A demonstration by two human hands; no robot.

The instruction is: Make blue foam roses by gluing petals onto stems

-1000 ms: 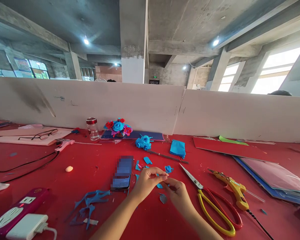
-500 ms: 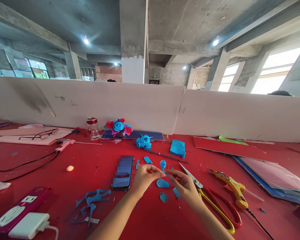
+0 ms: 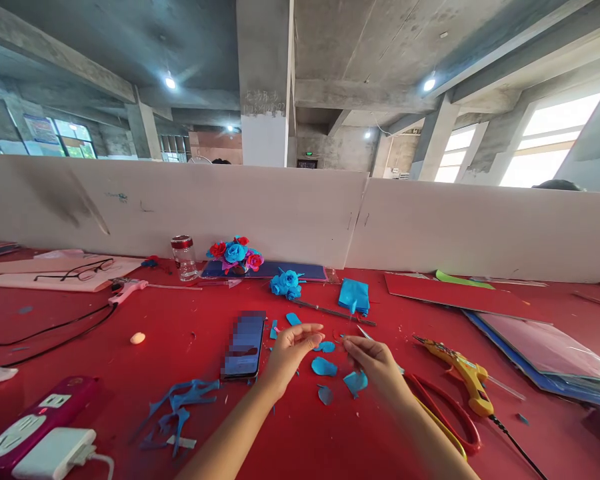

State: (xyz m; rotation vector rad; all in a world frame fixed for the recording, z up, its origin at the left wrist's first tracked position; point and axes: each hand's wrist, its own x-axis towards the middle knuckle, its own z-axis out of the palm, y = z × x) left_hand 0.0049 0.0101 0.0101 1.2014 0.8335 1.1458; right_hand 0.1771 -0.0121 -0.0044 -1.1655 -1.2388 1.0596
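Observation:
My right hand (image 3: 375,360) is closed in a pinch on a thin stem. A small blue paper bud (image 3: 353,307) shows at its upper end, against a stack of blue paper (image 3: 355,293). To its left, my left hand (image 3: 293,353) has its thumb and index finger slightly apart, with nothing visible between them. Below and between the hands lie cut blue paper petals (image 3: 324,366). Another blue piece (image 3: 355,383) is just under my right fingers. Scissors with red and yellow handles (image 3: 445,407) lie partly hidden beneath my right hand.
A phone (image 3: 243,345) and blue paper scraps (image 3: 183,403) lie left of my hands. A yellow glue gun (image 3: 457,370) rests at right. Behind stand blue paper flowers (image 3: 286,284), a colourful bouquet (image 3: 236,253) and a glass jar (image 3: 184,259). A power strip (image 3: 35,427) sits front left.
The blue bud on its stem has moved up and right, from near my left fingertips to my right hand. My hands are farther apart, and my left fingers have loosened.

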